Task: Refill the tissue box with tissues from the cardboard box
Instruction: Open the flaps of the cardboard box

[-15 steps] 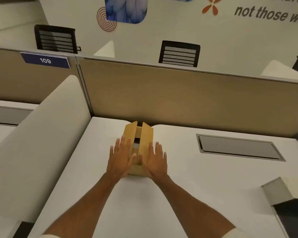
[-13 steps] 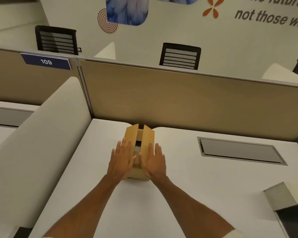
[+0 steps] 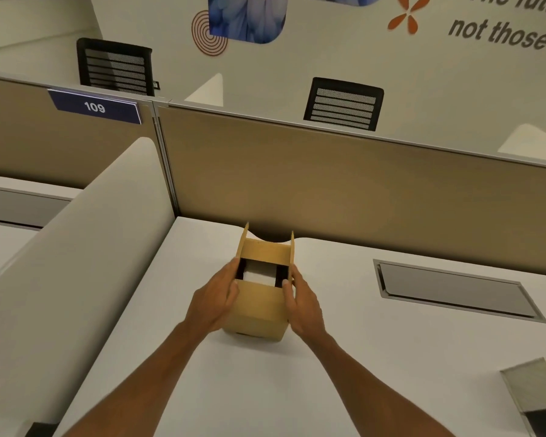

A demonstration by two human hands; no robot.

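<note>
A small brown cardboard box (image 3: 259, 307) stands on the white desk (image 3: 344, 357) near the back partition, its side flaps spread upright and apart. White tissues (image 3: 259, 272) show inside through the opening. My left hand (image 3: 216, 298) presses the box's left side with its fingertips at the left flap's base. My right hand (image 3: 301, 302) holds the right side the same way. A grey metal tissue box (image 3: 536, 392) sits at the lower right edge, its dark inside partly cut off by the frame.
A tan partition (image 3: 328, 184) walls the desk's far edge, and a curved white divider (image 3: 70, 263) closes the left. A recessed grey cable hatch (image 3: 454, 288) lies in the desk to the right. Two black chairs (image 3: 344, 104) stand beyond the partition.
The two side flaps, which leaned together under my flat palms, now stand spread apart. My hands moved from the top to the box's sides, and the tissues show.
</note>
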